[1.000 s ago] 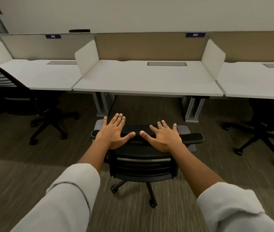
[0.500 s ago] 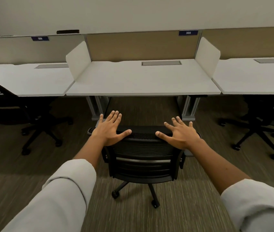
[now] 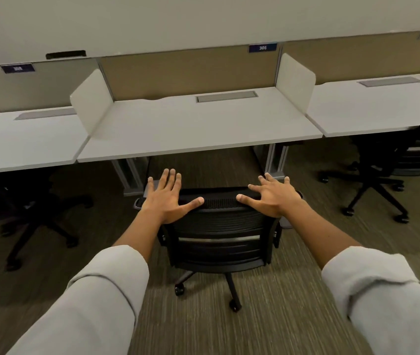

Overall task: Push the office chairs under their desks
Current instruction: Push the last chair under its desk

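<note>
A black mesh office chair [image 3: 219, 242] stands on the carpet in front of the middle white desk [image 3: 198, 134], its back turned to me. The chair's seat lies just short of the desk's front edge. My left hand [image 3: 168, 198] rests flat on the left end of the backrest's top, fingers spread. My right hand [image 3: 271, 197] lies flat on the right end, fingers spread too. Neither hand curls around the backrest. Both of the chair's armrests are mostly hidden by my hands.
A second black chair [image 3: 34, 208] sits under the left desk [image 3: 24, 142]. Another black chair [image 3: 393, 170] sits partly under the right desk [image 3: 383, 108]. White side dividers [image 3: 294, 80] flank the middle desk, and grey desk legs [image 3: 277, 157] stand on either side of the gap.
The chair has rolled forward toward the middle desk and I have followed it. My right hand has slid out to the right end of the backrest.
</note>
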